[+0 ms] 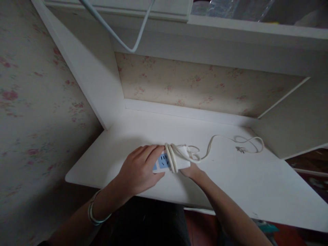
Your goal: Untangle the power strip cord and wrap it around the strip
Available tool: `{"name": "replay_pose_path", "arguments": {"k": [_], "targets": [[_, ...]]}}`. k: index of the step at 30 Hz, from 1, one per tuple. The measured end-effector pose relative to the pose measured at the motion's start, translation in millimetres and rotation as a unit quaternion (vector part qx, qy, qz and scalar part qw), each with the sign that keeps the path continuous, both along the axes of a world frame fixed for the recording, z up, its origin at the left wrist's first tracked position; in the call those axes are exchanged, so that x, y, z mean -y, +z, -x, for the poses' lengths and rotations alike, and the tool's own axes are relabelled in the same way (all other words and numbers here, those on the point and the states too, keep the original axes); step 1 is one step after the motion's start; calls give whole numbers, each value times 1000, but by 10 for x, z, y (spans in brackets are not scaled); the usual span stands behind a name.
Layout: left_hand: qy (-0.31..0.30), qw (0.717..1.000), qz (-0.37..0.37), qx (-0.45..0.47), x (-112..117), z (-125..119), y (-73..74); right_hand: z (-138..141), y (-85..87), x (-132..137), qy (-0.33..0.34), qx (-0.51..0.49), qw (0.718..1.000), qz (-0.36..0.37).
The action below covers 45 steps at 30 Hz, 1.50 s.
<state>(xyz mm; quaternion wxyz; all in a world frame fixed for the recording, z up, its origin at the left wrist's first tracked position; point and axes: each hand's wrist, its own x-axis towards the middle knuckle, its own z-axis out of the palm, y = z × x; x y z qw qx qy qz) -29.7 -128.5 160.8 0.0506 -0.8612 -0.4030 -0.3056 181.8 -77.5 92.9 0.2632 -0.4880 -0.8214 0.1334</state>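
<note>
Power strip (166, 160) sits on the white desk (230, 184), near its front edge, lying roughly crosswise in front of me. Everything below is relative to the strip.

My left hand (139, 169) lies palm down over the strip's left end, fingers stretched out flat across the top and pointing right, thumb side toward me. It presses and covers rather than pinches. Left forearm comes in from the lower left, bracelet (96, 213) on the wrist.

My right hand (192, 171) is at the strip's right end, tucked under and behind it; fingers mostly hidden, so I can't tell if they're curled round it or just touching. Right forearm runs in from the lower right.

Cord (172, 158) is wound in several turns round the strip's middle, just right of my left fingertips. The loose tail trails right across the desk, well clear of the strip, ending in the plug (240, 149).
</note>
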Motion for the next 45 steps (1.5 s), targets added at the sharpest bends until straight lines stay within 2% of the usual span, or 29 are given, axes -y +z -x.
{"name": "replay_pose_path", "arguments": {"k": [3,5,8,12,16,19,22,25,28,31,37,41,45], "targets": [[72,997,-6,19,-140,-43,-26,50,-42,206,8,96,995,-27],[124,992,2,14,-236,-63,-40,81,-16,338,20,163,984,-70],[179,983,15,-25,-359,-74,-68,88,84,472,30,184,969,-160],[189,978,43,-82,-419,-111,-169,38,278,508,38,176,945,-272],[132,981,91,-112,-369,-197,-340,-7,462,407,87,167,934,-302],[30,983,121,-136,-316,-226,-414,-46,575,248,106,154,946,-267],[-75,976,124,-164,-250,-193,-359,-109,652,54,101,156,956,-226],[-116,973,109,-169,-148,-143,-219,-170,667,-116,76,131,970,-192],[-157,971,109,-145,-16,-122,-103,-182,628,-229,24,60,989,-134],[-174,972,113,-108,95,-127,-47,-125,565,-273,5,2,997,-81],[-194,973,92,-87,172,-122,-14,30,406,-274,6,-70,997,-32],[-175,980,83,-55,189,-113,-8,76,212,-249,-24,-112,992,45],[-174,979,94,-49,207,-112,18,93,3,-151,-37,-112,987,107]]}}
